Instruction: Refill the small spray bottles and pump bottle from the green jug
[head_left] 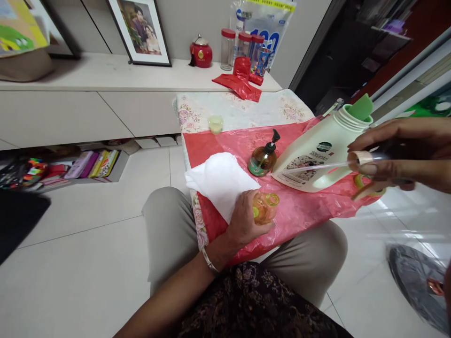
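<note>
A folded white paper towel (220, 180) lies at the left edge of the red plastic sheet (303, 211) that covers the little table, and a small pale cup (215, 124) stands well behind it on the floral cloth. Just beside the towel, the left hand (244, 220) rests on the sheet with its fingers wrapped round a small amber bottle (265, 206). The bottle's mouth is uncapped and faces up; whether it stands quite straight cannot be told. Behind it, apart from the hand, an amber pump bottle (263, 158) stands upright with its black pump fitted. Next to that leans a large white refill jug (317, 157) with a green spout at its top. In front of the jug hangs the pump head (362, 157), its thin clear dip tube pointing left and well apart from the open bottle. The right hand (405, 150) holds it in the air, thumb and fingers pinched narrow on the dark top above the beige collar. The step in hand looks like work on the opened bottle, with its pump lifted clear. Seating the pump would call for bringing the tube's tip down to that narrow mouth while the left hand steadies the bottle.
</note>
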Demonstrator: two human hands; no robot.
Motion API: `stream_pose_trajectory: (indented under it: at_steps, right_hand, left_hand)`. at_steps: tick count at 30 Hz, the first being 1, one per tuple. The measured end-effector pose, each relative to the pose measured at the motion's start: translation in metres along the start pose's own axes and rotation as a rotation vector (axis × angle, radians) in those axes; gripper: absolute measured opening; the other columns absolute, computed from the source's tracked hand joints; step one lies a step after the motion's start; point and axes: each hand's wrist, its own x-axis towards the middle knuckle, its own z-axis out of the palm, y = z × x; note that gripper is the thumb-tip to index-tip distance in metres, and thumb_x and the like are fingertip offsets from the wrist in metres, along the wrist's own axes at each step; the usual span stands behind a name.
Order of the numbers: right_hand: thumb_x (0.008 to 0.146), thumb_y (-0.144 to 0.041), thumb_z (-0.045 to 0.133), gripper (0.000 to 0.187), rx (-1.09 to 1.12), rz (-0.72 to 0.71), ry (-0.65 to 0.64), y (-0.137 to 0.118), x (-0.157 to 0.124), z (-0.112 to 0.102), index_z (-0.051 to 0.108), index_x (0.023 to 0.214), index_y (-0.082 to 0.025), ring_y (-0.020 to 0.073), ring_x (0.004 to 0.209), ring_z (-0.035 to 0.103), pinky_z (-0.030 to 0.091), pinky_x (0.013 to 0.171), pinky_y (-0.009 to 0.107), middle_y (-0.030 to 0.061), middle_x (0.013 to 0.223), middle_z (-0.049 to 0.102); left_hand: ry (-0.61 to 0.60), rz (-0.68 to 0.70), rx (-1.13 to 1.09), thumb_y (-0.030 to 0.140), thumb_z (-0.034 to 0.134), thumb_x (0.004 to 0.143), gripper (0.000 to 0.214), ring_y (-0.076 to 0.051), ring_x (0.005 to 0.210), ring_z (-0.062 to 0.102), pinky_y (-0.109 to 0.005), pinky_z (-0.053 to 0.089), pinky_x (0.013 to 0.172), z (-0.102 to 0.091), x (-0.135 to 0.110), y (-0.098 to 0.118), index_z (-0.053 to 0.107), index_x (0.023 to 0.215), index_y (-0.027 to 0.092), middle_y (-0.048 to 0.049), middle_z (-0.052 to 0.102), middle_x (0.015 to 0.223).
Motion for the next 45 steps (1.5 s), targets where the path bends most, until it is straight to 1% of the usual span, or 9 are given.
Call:
stream_pose_trajectory:
  at_steps: [10, 18, 23, 27, 30, 33, 36, 40, 45]
  right_hand:
    - [0.053, -0.045, 0.097, 0.053, 0.821, 0.527, -0.215, 0.004, 0.008, 0.152, 0.071, 0.09, -0.016, 0.0099, 0.045, 0.056, 0.033, 0.03, 0.018, 0.0042, 0.07, 0.072]
    - [0.064, -0.058, 0.083, 0.051, 0.836, 0.462, -0.307, 0.022, 0.006, 0.207, 0.069, 0.089, -0.016, 0.0155, 0.057, 0.065, 0.053, 0.045, 0.028, 0.0119, 0.088, 0.078]
    - [0.078, -0.052, 0.074, 0.033, 0.596, 0.277, -0.207, 0.025, -0.004, 0.238, 0.072, 0.086, -0.019, 0.0206, 0.072, 0.068, 0.059, 0.068, 0.038, 0.0098, 0.088, 0.077]
    - [0.081, -0.041, 0.073, 0.02, 0.394, 0.079, -0.053, 0.016, -0.016, 0.229, 0.077, 0.089, -0.023, 0.0291, 0.1, 0.067, 0.052, 0.099, 0.051, 0.0098, 0.098, 0.077]
    - [0.089, -0.039, 0.067, 0.021, 0.289, -0.031, 0.128, 0.015, -0.03, 0.193, 0.077, 0.1, -0.024, 0.0279, 0.111, 0.066, 0.049, 0.105, 0.049, 0.0099, 0.108, 0.076]
    - [0.09, -0.036, 0.07, 0.018, 0.036, -0.126, 0.601, 0.036, -0.038, 0.141, 0.077, 0.102, -0.024, 0.0229, 0.1, 0.069, 0.054, 0.095, 0.042, 0.0081, 0.101, 0.076]
    - [0.082, -0.04, 0.076, 0.034, 0.091, -0.004, 0.974, 0.072, -0.033, 0.093, 0.076, 0.112, -0.023, 0.023, 0.101, 0.07, 0.056, 0.089, 0.04, 0.0095, 0.11, 0.074]
    - [0.061, -0.035, 0.088, 0.06, 0.555, 0.277, 0.675, 0.109, -0.02, 0.063, 0.073, 0.118, -0.023, 0.0288, 0.12, 0.065, 0.05, 0.1, 0.044, 0.0118, 0.131, 0.07]
    - [0.052, -0.02, 0.088, 0.048, 0.735, 0.381, 0.311, 0.124, -0.008, 0.072, 0.077, 0.099, -0.023, 0.028, 0.102, 0.069, 0.054, 0.091, 0.04, 0.0063, 0.106, 0.078]
  left_hand:
    - [-0.117, 0.22, -0.005, 0.045, 0.088, 0.073, 0.094, -0.036, 0.12, 0.066, -0.055, 0.059, 0.101, -0.023, -0.006, 0.019, 0.035, 0.149, 0.024, -0.0153, 0.062, 0.134]
    - [-0.14, 0.186, -0.028, 0.043, 0.091, 0.069, 0.107, -0.038, 0.125, 0.064, -0.059, 0.058, 0.104, -0.041, -0.03, 0.022, 0.028, 0.155, 0.029, -0.0147, 0.061, 0.137]
    - [-0.166, 0.125, -0.063, 0.043, 0.093, 0.065, 0.113, -0.04, 0.132, 0.059, -0.062, 0.053, 0.11, -0.046, -0.039, 0.022, 0.029, 0.156, 0.026, -0.0171, 0.056, 0.143]
    - [-0.19, 0.106, -0.11, 0.042, 0.093, 0.066, 0.109, -0.04, 0.137, 0.056, -0.062, 0.051, 0.113, -0.048, -0.032, 0.029, 0.032, 0.155, 0.025, -0.0173, 0.056, 0.145]
    - [-0.109, 0.074, -0.14, 0.042, 0.093, 0.066, 0.104, -0.036, 0.13, 0.061, -0.056, 0.056, 0.109, -0.049, -0.021, 0.031, 0.036, 0.152, 0.026, -0.0148, 0.058, 0.141]
    - [0.019, 0.025, -0.092, 0.04, 0.092, 0.068, 0.096, -0.033, 0.124, 0.064, -0.052, 0.058, 0.105, -0.049, -0.008, 0.029, 0.04, 0.147, 0.026, -0.0127, 0.059, 0.137]
    - [0.139, -0.012, 0.006, 0.032, 0.089, 0.07, 0.089, -0.031, 0.121, 0.065, -0.05, 0.059, 0.104, -0.044, 0.003, 0.021, 0.041, 0.144, 0.025, -0.0112, 0.059, 0.132]
    - [0.242, -0.032, 0.092, 0.028, 0.086, 0.072, 0.085, -0.029, 0.118, 0.066, -0.049, 0.059, 0.102, -0.033, 0.007, 0.009, 0.04, 0.143, 0.023, -0.0111, 0.06, 0.129]
    - [0.221, -0.009, 0.151, 0.03, 0.087, 0.07, 0.088, -0.03, 0.118, 0.065, -0.049, 0.058, 0.104, -0.027, 0.005, 0.001, 0.04, 0.143, 0.022, -0.012, 0.059, 0.129]
